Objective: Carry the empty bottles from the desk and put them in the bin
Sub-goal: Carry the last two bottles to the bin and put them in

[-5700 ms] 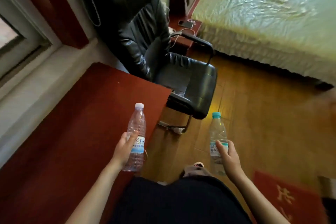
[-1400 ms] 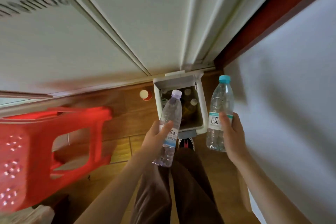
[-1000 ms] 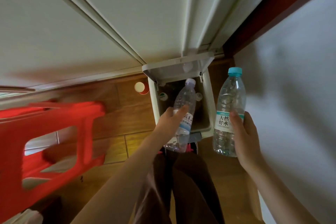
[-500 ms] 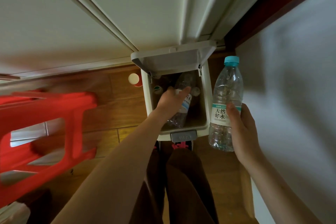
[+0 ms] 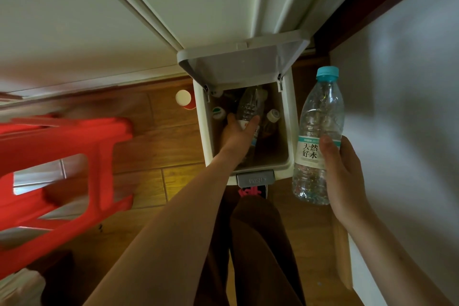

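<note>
A white pedal bin (image 5: 293, 117) stands on the wooden floor with its lid (image 5: 242, 59) raised. My left hand (image 5: 237, 135) reaches down inside the bin, fingers wrapped round a clear bottle (image 5: 248, 107) that points neck-first toward the lid. Other bottles with white caps lie deeper in the bin around it. To the right of the bin, my right hand (image 5: 344, 179) holds a clear empty bottle with a blue cap (image 5: 319, 131) upright, level with the bin's rim and outside it.
A red plastic stool (image 5: 57, 176) stands at the left. A small red-and-white cup (image 5: 184, 99) sits on the floor beside the bin's left wall. White sliding doors run behind the bin, a white wall at the right. My shoe rests on the grey pedal (image 5: 255, 179).
My left hand has pushed its bottle from above the bin down inside it. The view has closed in on the bin and the lid has swung fully up. The right hand stays beside the bin.
</note>
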